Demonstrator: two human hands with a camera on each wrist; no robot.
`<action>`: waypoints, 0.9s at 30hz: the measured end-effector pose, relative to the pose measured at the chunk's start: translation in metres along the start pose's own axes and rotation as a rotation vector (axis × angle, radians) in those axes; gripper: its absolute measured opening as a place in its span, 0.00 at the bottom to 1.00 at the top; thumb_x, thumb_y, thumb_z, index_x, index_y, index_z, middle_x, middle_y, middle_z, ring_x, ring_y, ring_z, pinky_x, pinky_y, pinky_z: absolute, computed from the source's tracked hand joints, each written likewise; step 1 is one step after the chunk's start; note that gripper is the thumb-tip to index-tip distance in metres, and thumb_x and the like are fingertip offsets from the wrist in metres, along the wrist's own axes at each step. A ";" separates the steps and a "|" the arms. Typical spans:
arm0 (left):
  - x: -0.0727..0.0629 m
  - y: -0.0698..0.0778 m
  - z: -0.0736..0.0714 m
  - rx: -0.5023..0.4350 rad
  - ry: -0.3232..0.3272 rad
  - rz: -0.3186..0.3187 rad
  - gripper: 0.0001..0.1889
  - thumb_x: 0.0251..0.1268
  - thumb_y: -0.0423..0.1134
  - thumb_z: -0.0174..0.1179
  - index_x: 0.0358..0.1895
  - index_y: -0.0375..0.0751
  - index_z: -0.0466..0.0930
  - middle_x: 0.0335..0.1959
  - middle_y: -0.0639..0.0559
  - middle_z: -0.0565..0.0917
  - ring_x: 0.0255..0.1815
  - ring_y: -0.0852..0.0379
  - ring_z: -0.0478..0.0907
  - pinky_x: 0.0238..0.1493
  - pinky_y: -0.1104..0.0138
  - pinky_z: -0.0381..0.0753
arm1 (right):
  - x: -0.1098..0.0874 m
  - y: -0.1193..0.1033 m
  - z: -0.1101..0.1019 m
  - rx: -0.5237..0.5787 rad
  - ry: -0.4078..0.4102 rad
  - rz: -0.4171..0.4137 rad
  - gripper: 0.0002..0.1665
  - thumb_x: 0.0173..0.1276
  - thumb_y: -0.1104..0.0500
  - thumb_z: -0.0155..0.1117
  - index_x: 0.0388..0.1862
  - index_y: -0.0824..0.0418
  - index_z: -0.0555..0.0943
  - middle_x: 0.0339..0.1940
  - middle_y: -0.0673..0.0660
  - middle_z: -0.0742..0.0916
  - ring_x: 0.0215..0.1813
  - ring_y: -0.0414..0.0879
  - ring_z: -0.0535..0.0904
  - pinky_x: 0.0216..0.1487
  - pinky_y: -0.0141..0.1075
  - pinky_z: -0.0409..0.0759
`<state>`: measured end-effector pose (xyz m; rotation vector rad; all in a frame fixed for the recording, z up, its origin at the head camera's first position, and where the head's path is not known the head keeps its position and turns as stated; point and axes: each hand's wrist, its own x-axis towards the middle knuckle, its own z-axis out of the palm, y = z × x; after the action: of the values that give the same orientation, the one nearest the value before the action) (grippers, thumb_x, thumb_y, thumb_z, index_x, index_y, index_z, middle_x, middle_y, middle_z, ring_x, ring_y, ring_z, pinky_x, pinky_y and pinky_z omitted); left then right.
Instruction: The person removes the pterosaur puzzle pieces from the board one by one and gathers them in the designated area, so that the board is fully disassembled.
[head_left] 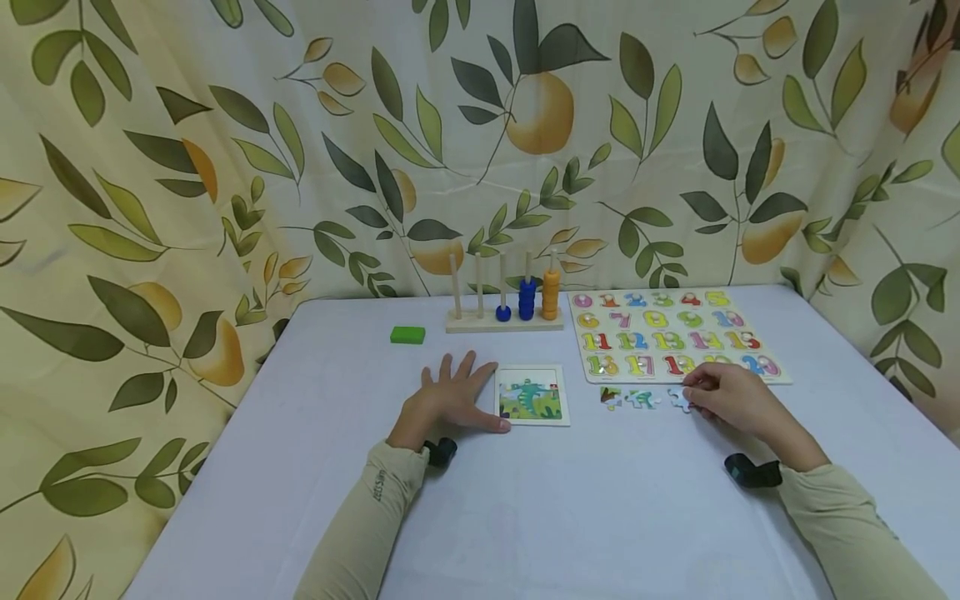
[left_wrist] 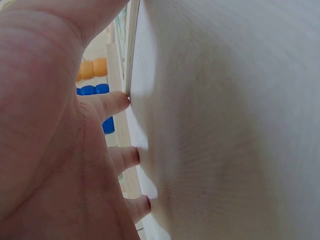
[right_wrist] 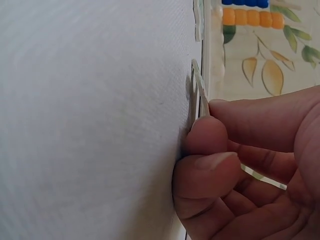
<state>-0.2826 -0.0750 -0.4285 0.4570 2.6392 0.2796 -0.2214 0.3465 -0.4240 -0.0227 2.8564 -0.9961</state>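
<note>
A small square jigsaw puzzle [head_left: 530, 398] in a white frame, with a green creature pictured on it, lies at the middle of the table. My left hand [head_left: 453, 400] is spread at its left side, thumb and index finger touching the frame's edge. In the left wrist view, the fingertips [left_wrist: 131, 156] rest on the cloth. My right hand [head_left: 731, 402] pinches a jigsaw piece [head_left: 678, 400] between thumb and fingers. The right wrist view shows that piece [right_wrist: 200, 85] tilted, one edge raised off the cloth. Two more jigsaw pieces, a brown one [head_left: 611, 397] and a green-white one [head_left: 642, 399], lie to its left.
Behind the right hand lies a number puzzle board [head_left: 587, 358] with colourful numerals. A wooden peg stand [head_left: 465, 326] with blue beads [head_left: 527, 300] and orange beads [head_left: 551, 294] stands at the back. A green block [head_left: 407, 335] lies left of it. A patterned curtain [head_left: 337, 183] hangs behind the table.
</note>
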 end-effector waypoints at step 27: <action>-0.006 0.001 -0.001 -0.021 0.033 0.022 0.59 0.59 0.74 0.69 0.89 0.61 0.50 0.90 0.45 0.41 0.88 0.32 0.31 0.79 0.30 0.33 | -0.003 -0.020 0.002 0.044 0.008 -0.063 0.13 0.79 0.60 0.66 0.53 0.70 0.83 0.36 0.56 0.83 0.34 0.50 0.77 0.28 0.35 0.77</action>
<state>-0.2779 -0.0763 -0.4250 0.4780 2.6623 0.3243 -0.2187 0.3298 -0.4129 -0.1060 2.8559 -1.0734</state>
